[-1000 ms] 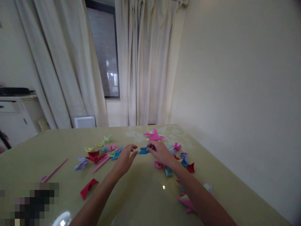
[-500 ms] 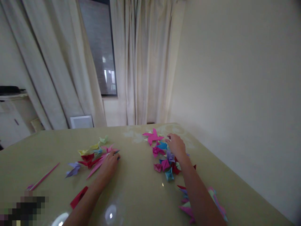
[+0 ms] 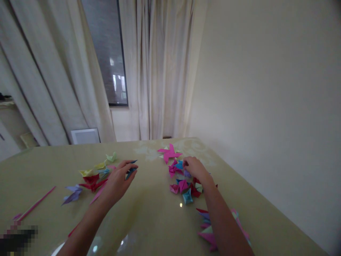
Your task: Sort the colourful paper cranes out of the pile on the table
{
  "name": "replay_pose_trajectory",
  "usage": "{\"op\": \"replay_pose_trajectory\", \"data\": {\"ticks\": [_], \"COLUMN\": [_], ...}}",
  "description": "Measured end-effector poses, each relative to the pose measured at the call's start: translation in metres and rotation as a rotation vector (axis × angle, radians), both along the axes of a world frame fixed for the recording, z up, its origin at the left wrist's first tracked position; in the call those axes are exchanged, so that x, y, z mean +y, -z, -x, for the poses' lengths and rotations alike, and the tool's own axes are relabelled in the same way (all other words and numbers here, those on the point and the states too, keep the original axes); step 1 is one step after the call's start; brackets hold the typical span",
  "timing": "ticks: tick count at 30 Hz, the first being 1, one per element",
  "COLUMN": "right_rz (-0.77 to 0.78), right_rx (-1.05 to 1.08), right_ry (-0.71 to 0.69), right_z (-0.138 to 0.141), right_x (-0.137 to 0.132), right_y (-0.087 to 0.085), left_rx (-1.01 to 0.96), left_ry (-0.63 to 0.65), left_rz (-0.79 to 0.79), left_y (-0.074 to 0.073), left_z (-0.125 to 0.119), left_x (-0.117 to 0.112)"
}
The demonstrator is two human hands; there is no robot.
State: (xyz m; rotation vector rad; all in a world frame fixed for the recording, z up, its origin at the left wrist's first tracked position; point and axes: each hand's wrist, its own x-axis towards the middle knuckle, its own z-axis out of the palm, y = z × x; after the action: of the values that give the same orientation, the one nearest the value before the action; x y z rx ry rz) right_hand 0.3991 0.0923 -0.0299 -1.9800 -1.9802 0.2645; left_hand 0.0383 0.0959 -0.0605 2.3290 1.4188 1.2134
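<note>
My left hand (image 3: 117, 181) is lifted a little off the table and pinches a dark blue folded paper piece (image 3: 131, 170) between thumb and fingers. It hovers beside a scatter of folded paper pieces (image 3: 92, 176) in red, yellow, green and purple. My right hand (image 3: 194, 168) rests curled on a second pile of folded pieces (image 3: 183, 185), its fingertips closed on a small purple piece (image 3: 187, 174). A pink paper star (image 3: 168, 153) lies just beyond that pile.
The yellow-green table (image 3: 149, 220) is glossy and reflects a lamp. A pink paper strip (image 3: 36, 203) lies at the left. More folded pieces (image 3: 210, 231) sit under my right forearm. Curtains, a window and a bare wall stand behind the table.
My hands parted from the middle: the left went to the left pile and lifted a blue piece, the right went to the right pile and closed on a purple piece.
</note>
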Motion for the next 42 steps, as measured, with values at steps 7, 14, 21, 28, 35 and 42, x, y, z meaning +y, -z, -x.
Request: {"op": "replay_pose_trajectory", "data": {"ticks": [7, 14, 21, 28, 35, 42], "right_rz": [-0.202, -0.136, -0.19, -0.35, -0.362, -0.339], "right_rx": [0.19, 0.605, 0.575, 0.266, 0.269, 0.315], "right_ry": [-0.079, -0.482, -0.399, 0.078, 0.051, -0.592], "right_z": [0.037, 0.105, 0.089, 0.014, 0.023, 0.088], "right_x": [-0.011, -0.032, -0.02, 0.002, -0.018, -0.081], "right_y": [-0.029, -0.032, -0.029, -0.023, -0.043, -0.086], "left_rx": [-0.347, -0.447, -0.346, -0.012, -0.083, -0.564], "left_ry": [0.258, 0.461, 0.342, -0.244, -0.097, 0.381], "left_rz": [0.25, 0.348, 0.254, 0.231, 0.317, 0.476], "left_y": [-0.023, -0.024, -0.01, 0.035, 0.028, -0.052], "left_z": [-0.027, -0.07, -0.046, 0.039, 0.023, -0.054], "left_x": [-0.027, -0.058, -0.032, 0.015, 0.014, -0.056]}}
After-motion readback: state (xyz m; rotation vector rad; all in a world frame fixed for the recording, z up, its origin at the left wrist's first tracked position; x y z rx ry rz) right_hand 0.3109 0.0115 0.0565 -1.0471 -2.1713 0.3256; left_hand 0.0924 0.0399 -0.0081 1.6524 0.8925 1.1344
